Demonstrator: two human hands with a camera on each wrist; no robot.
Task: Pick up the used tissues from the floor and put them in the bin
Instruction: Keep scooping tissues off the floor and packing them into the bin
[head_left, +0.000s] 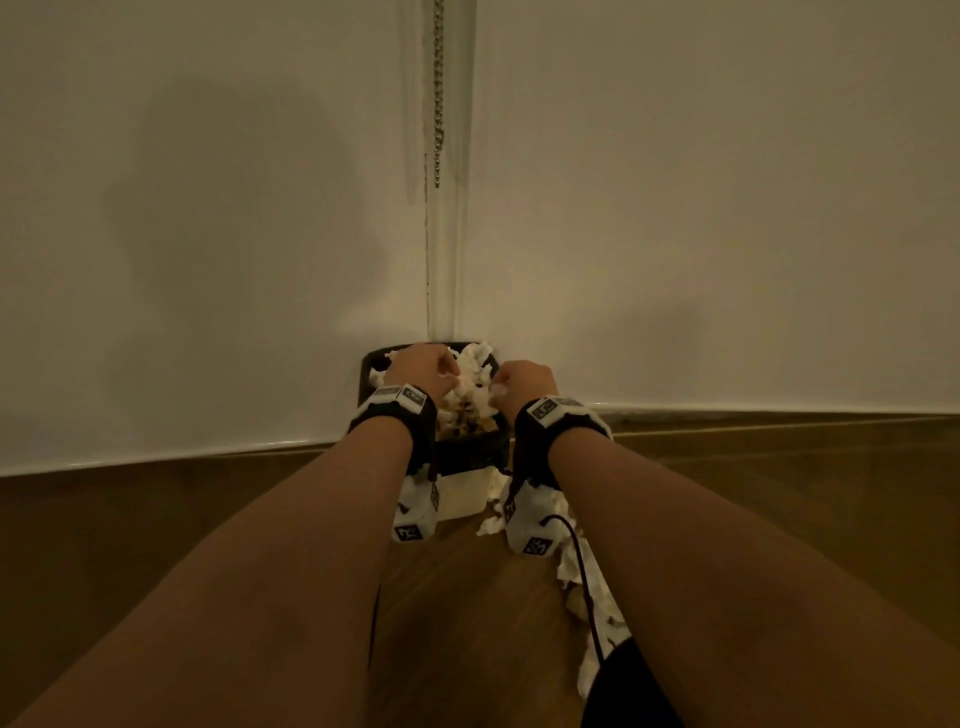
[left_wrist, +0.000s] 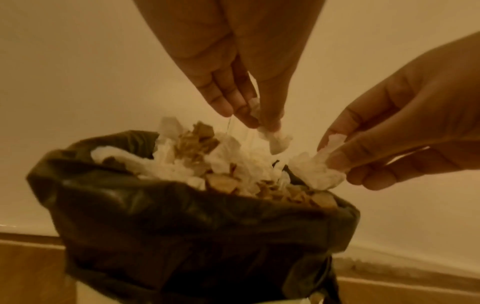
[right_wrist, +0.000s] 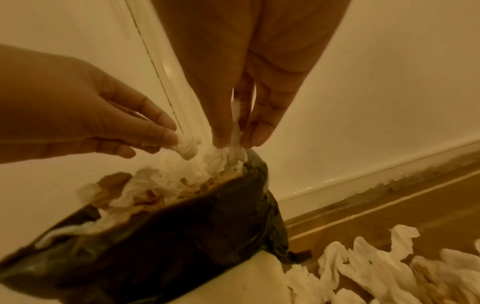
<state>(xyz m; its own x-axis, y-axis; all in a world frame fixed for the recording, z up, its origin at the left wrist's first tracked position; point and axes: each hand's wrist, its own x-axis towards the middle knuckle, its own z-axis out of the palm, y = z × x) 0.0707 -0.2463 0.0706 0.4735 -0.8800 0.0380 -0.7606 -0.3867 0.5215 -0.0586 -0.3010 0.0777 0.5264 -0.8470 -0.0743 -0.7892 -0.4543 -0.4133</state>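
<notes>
Tissues (left_wrist: 276, 137) pinched in both hands' fingers (left_wrist: 249, 115)

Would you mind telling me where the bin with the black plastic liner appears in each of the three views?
Head: the bin with the black plastic liner sits lower centre, in the wall corner, partly behind both hands.
Left wrist: it fills the lower middle.
Right wrist: lower left.
Shared landmark: the heap of white crumpled tissues topping the bin.
</notes>
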